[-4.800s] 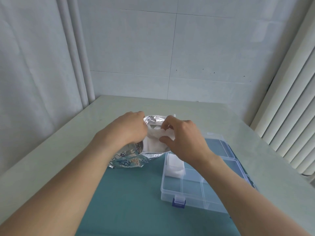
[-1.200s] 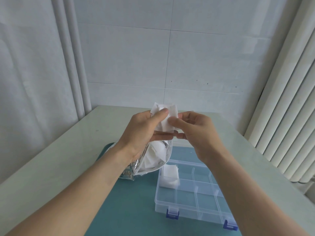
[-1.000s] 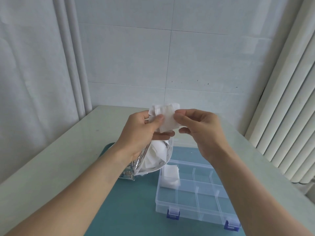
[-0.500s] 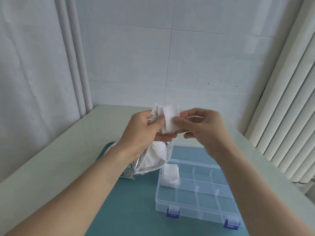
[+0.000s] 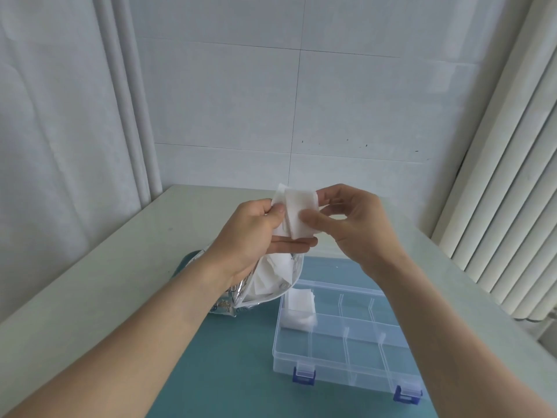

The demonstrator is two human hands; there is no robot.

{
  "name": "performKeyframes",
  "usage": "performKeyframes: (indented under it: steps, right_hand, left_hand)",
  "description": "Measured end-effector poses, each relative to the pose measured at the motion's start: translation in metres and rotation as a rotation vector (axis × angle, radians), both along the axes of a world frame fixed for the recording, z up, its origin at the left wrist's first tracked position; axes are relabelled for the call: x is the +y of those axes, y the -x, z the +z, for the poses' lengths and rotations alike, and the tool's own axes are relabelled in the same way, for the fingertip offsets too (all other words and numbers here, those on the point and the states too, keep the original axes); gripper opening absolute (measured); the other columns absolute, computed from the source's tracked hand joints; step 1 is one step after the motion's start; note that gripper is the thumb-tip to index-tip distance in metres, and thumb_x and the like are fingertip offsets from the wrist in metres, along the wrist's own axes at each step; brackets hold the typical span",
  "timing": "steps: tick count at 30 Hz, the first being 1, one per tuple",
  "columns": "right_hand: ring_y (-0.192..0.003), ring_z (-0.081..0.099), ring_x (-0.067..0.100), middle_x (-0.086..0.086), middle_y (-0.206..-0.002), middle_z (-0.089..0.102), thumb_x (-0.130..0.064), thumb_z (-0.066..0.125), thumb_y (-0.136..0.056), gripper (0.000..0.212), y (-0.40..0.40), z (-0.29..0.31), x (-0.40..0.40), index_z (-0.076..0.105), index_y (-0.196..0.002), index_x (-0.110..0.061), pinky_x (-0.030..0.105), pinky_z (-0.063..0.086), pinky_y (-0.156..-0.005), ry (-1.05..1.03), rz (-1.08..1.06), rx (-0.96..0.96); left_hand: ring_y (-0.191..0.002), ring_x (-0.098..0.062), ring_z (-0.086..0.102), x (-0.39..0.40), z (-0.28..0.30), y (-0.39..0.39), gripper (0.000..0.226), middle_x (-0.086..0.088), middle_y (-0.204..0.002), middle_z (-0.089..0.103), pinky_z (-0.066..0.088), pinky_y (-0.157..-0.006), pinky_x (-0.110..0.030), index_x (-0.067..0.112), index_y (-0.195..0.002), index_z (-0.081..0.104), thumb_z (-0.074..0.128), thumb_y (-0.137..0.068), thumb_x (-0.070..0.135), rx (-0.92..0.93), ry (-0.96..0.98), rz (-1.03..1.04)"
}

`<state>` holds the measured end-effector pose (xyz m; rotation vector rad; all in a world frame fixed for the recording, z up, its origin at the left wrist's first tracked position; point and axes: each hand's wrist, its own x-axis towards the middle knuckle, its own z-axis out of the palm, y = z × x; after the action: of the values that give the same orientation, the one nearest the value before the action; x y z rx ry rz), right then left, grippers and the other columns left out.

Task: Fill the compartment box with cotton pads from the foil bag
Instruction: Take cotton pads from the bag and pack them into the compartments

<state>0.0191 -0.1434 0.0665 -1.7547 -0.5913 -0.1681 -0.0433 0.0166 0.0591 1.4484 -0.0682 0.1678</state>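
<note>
Both hands are raised above the table with white square cotton pads (image 5: 297, 211) between them. My left hand (image 5: 253, 236) pinches a small stack with its thumb on top. My right hand (image 5: 349, 224) pinches the front pad by its right edge between thumb and fingers. Below the left hand the open silver foil bag (image 5: 268, 282) lies on the mat, with more pads showing in its mouth. The clear compartment box (image 5: 346, 339) with blue latches sits open to the right; its back-left compartment holds a pile of pads (image 5: 301, 309).
A teal mat (image 5: 235, 357) covers the near part of the pale table (image 5: 126, 260). A tiled wall stands behind, a white curtain at the left and vertical blinds at the right.
Since 4.8 s ago both hands lifted from the bag's mouth with pads. In the last second the right hand has peeled the front pad slightly to the right off the stack.
</note>
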Motion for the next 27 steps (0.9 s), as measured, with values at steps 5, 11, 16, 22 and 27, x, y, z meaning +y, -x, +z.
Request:
performKeyframes:
  steps: [5,11,16,22,27]
  right_hand:
    - [-0.077,0.069,0.012,-0.003,-0.086,0.075,-0.011,0.080,-0.082,0.013,-0.003,0.009,-0.010,0.068,-0.083,-0.018,0.025,0.052,-0.070,-0.069,0.043,-0.022]
    - [-0.070,0.061,0.019,0.007,-0.081,0.072,-0.011,0.075,-0.078,0.010,0.003,0.034,-0.041,0.069,-0.086,-0.012,0.029,0.048,-0.062,-0.014,0.349,-0.025]
    - [-0.075,0.069,0.015,-0.002,-0.083,0.077,-0.010,0.079,-0.083,0.009,0.009,0.026,-0.027,0.077,-0.090,-0.015,0.022,0.052,-0.067,0.287,0.301,-0.096]
    - [-0.066,0.061,-0.008,-0.018,-0.077,0.071,-0.014,0.078,-0.084,0.014,0.012,0.015,-0.009,0.078,-0.094,-0.023,0.005,0.041,-0.061,0.414,0.020,-0.333]
    - [-0.069,0.055,-0.007,-0.010,-0.086,0.062,-0.017,0.079,-0.084,0.018,0.014,0.012,-0.001,0.077,-0.102,-0.020,0.006,0.038,-0.064,0.491,-0.026,-0.485]
  left_hand:
    - [-0.085,-0.042,0.073,0.004,0.002,0.000,0.032,-0.027,-0.097,0.073,0.062,-0.074,-0.038,-0.010,-0.116,0.058,0.036,-0.108,0.012,0.056,0.077,0.021]
    - [-0.078,-0.037,0.074,0.004,0.002,0.001,0.030,-0.029,-0.096,0.072,0.063,-0.071,-0.037,-0.009,-0.108,0.063,0.040,-0.107,0.010,0.027,-0.122,0.089]
    - [-0.089,-0.035,0.074,0.000,0.002,0.001,0.030,-0.025,-0.103,0.072,0.062,-0.072,-0.037,-0.008,-0.110,0.068,0.046,-0.105,0.013,0.053,-0.097,0.015]
    - [-0.088,-0.037,0.072,0.003,0.002,0.000,0.029,-0.029,-0.105,0.071,0.062,-0.072,-0.039,-0.008,-0.110,0.067,0.045,-0.103,0.010,0.111,0.041,-0.008]
    - [-0.088,-0.037,0.072,0.004,0.004,0.000,0.030,-0.026,-0.099,0.073,0.061,-0.076,-0.046,-0.006,-0.107,0.068,0.044,-0.103,0.011,0.127,0.030,0.018]
